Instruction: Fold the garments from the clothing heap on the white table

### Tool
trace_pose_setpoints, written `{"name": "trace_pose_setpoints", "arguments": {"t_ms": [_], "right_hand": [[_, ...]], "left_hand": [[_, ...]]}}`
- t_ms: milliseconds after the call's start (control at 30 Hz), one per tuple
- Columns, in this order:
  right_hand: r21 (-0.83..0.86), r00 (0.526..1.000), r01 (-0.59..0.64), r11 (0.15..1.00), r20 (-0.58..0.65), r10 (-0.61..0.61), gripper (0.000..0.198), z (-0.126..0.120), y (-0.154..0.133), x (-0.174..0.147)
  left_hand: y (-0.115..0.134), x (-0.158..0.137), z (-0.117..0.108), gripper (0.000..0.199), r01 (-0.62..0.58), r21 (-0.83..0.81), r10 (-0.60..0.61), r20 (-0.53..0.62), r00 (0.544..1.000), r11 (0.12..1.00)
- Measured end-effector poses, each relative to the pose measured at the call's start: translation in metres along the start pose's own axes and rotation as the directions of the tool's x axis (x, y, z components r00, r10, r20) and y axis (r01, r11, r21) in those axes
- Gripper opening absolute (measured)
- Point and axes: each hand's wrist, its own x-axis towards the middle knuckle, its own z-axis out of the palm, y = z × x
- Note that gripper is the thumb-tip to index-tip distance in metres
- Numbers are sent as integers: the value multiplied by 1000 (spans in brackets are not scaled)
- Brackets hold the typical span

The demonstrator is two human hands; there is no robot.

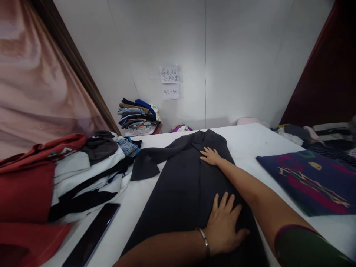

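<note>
A long dark grey coat [180,178] lies front up on the white table, its collar at the far end. One sleeve bends out to the left; the other sleeve cannot be made out. My left hand [224,224], with a silver bracelet at the wrist, rests on the lower right part of the coat, fingers spread. Farther up, near the lapel, my right hand [210,156] lies flat on the cloth with its fingers apart. Neither hand grips the fabric.
Piled clothes with a red garment [30,193] and a black phone-like slab [91,233] lie left. Folded clothes [139,116] are stacked by the wall. A patterned navy garment [308,181] lies right on the white table [250,137]. Paper signs [171,81] hang on the wall.
</note>
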Motion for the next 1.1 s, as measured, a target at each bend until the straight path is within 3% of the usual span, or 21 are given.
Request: {"name": "trace_pose_setpoints", "arguments": {"t_ms": [200, 367, 500, 600, 700, 933, 1100], "right_hand": [[-41, 1000, 8, 999, 29, -7, 60, 0, -14, 1], [-13, 999, -41, 999, 29, 42, 63, -3, -15, -11], [11, 999, -39, 999, -15, 39, 64, -4, -13, -36], [-4, 993, -69, 998, -97, 68, 65, -2, -7, -58], [-44, 990, -119, 992, -84, 116, 66, 8, -3, -73], [-79, 986, -168, 983, -22, 167, 66, 15, -12, -76], [-85, 975, -212, 974, -77, 206, 66, 20, -33, -85]], "left_hand": [[-4, 2, 5, 72, -40, -16, 40, -33, 999, 999], [-9, 6, -10, 63, -19, -46, 20, 13, 1000, 999], [-27, 5, -22, 55, 27, 118, -14, -110, 994, 993], [-44, 4, -17, 64, 156, 211, -112, -207, 972, 965], [-55, 6, -4, 73, 236, 204, -189, -227, 955, 950], [-55, 6, 4, 74, 237, 209, -185, -241, 953, 949], [-55, 7, -2, 73, 223, 123, -196, -200, 960, 967]]}}
